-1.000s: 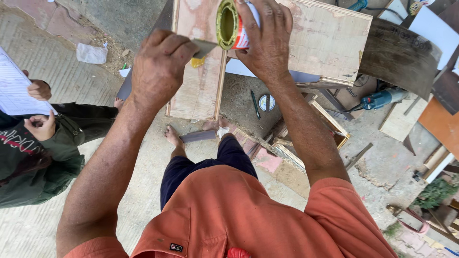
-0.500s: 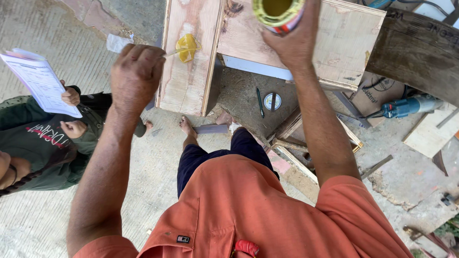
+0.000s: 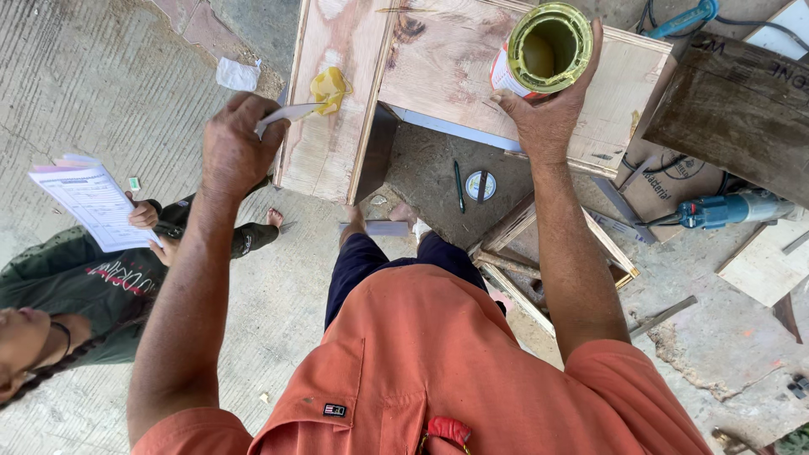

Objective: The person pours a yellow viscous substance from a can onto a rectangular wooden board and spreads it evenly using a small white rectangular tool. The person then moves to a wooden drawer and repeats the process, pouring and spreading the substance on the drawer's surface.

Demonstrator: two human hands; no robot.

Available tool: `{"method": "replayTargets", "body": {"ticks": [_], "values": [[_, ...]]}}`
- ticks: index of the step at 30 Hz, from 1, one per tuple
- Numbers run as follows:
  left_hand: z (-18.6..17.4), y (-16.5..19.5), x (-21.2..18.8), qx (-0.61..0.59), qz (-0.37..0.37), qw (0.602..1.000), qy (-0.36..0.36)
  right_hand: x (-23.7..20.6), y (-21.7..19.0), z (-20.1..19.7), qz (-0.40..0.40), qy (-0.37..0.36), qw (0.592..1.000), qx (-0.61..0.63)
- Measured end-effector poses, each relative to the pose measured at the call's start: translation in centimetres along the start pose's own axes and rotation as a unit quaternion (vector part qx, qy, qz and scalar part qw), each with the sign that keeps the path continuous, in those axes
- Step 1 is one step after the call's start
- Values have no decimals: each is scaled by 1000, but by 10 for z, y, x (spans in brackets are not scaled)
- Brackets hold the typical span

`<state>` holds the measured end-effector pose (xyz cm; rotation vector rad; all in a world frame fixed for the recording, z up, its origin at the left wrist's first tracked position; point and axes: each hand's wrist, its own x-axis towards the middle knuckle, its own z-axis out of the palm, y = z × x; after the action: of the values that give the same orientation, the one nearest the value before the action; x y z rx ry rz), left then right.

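My left hand [image 3: 238, 145] grips a thin white stick [image 3: 291, 113] whose tip carries a blob of yellow glue [image 3: 329, 88] onto the narrow plywood panel [image 3: 324, 143] of a wooden box. My right hand [image 3: 549, 109] holds an open tin can [image 3: 543, 50] of yellow glue, tilted toward me, above the box's wider plywood panel [image 3: 447, 67]. My orange shirt fills the lower part of the view.
A person in a dark green top sits at the left holding papers [image 3: 91, 202]. A blue power tool [image 3: 733, 209] lies at the right near dark boards [image 3: 733, 126]. A tape measure [image 3: 480, 185], a pen [image 3: 459, 187], a wooden frame [image 3: 539, 253] and scraps lie on the concrete floor.
The view has shifted so the box sits lower in frame. My left hand has brought the stick's tip onto the yellow glue patch. The can has tipped its open mouth toward me.
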<state>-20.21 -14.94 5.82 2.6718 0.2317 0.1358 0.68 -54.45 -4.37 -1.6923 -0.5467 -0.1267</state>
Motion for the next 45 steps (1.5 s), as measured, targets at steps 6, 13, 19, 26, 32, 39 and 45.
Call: {"method": "replayTargets", "body": {"ticks": [6,13,19,26,32,39,45], "values": [[-11,-14,23,-76,-33,997,-3,-13,-7,-6,45,11,994,-95],[-20,-48,53,-172,-20,985,-15,-41,6,-9,122,15,923,-365],[-1,-68,112,-232,86,963,-107,-52,-5,-13,156,65,897,-408],[40,-73,209,-166,297,938,-68,-52,-21,-14,137,49,909,-391],[44,-78,250,-133,289,948,-6,-56,-19,-15,208,65,911,-350],[41,-103,225,-174,306,928,-118,-58,-19,-10,196,42,871,-448],[32,-99,267,-156,309,938,-8,-62,-20,-11,230,40,883,-407]]}}
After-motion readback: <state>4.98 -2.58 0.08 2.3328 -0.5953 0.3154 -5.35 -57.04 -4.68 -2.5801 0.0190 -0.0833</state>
